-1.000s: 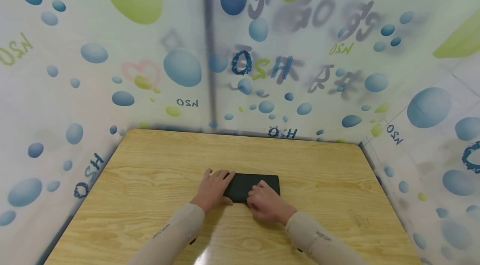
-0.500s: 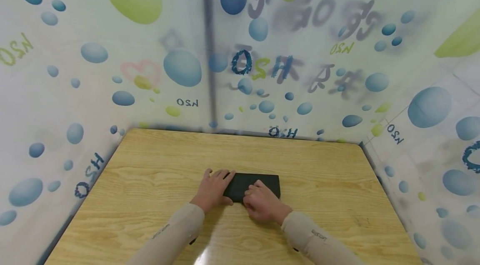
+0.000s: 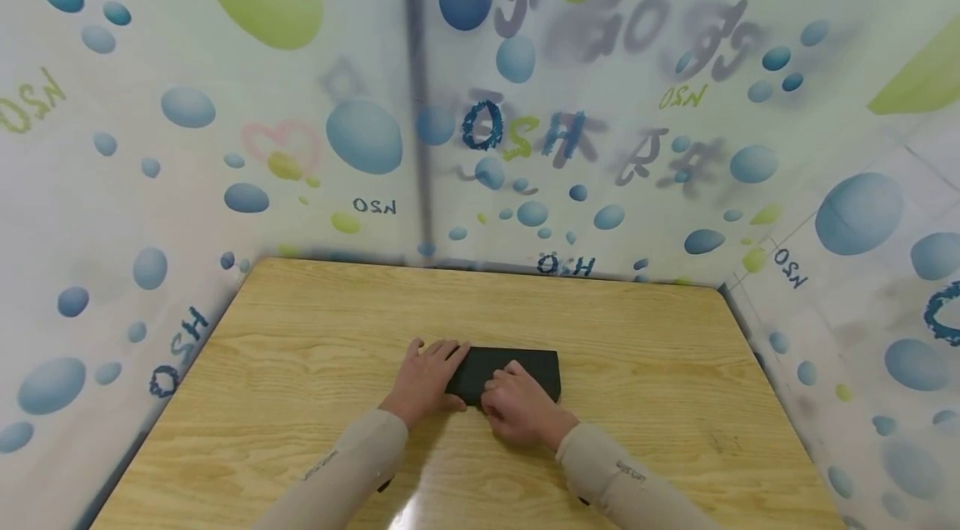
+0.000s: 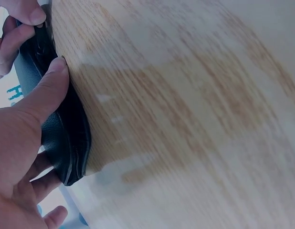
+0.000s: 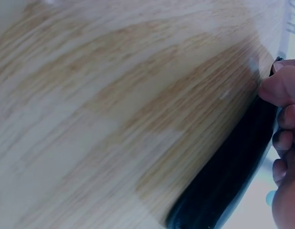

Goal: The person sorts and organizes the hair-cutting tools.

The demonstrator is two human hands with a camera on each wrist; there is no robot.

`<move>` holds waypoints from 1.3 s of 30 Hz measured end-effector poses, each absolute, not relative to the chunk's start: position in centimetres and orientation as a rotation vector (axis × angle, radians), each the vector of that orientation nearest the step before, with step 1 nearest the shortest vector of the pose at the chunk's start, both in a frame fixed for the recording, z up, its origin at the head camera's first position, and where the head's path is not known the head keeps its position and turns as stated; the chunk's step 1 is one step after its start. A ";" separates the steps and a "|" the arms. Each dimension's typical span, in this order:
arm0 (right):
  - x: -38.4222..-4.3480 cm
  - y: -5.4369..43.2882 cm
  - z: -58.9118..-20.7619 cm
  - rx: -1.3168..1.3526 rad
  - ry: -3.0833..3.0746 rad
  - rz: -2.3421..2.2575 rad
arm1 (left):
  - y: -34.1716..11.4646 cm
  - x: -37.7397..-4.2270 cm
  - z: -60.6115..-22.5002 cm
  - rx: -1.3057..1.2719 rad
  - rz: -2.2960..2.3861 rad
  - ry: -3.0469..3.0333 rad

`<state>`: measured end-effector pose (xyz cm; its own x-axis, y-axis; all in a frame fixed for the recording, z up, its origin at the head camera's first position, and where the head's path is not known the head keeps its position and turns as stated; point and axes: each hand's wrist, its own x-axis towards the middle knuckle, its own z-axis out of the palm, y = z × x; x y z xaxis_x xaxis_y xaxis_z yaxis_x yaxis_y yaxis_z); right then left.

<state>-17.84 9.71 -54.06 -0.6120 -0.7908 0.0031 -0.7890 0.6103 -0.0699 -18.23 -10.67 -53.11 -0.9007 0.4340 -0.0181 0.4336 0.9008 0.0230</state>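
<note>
A black leather-like zippered case (image 3: 536,363) lies flat on the table. My left hand (image 3: 422,376) holds its left end, the thumb (image 4: 49,93) along the near zipper side and the fingers toward the far side. In the left wrist view, a dark zipper pull (image 4: 40,42) shows between the thumb and bent finger of the other hand. My right hand (image 3: 521,407) has curled fingers and pinches at the case's near edge, left of its middle. The right wrist view shows the rest of the case (image 5: 224,167) stretching away from that pinch; the pull is mostly hidden there.
The light wood table (image 3: 637,405) extends around both hands. Behind it stands a pale wall (image 3: 300,180) with blue and green bubble prints. More printed wall (image 3: 847,347) closes in on the right, and also along the left side.
My right hand has slid left along the case's near edge, closer to my left hand. The left hand and the case have stayed in place.
</note>
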 end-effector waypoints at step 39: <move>-17.0 9.9 -53.5 -1.288 2.867 -0.058 | -11.2 -18.2 -53.5 0.742 0.161 3.015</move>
<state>-17.04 9.85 -53.51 -0.6642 -0.7474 0.0172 -0.7475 0.6635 -0.0326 -18.16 -11.18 -53.49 -0.8855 0.4646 -0.0064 0.4613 0.8807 0.1077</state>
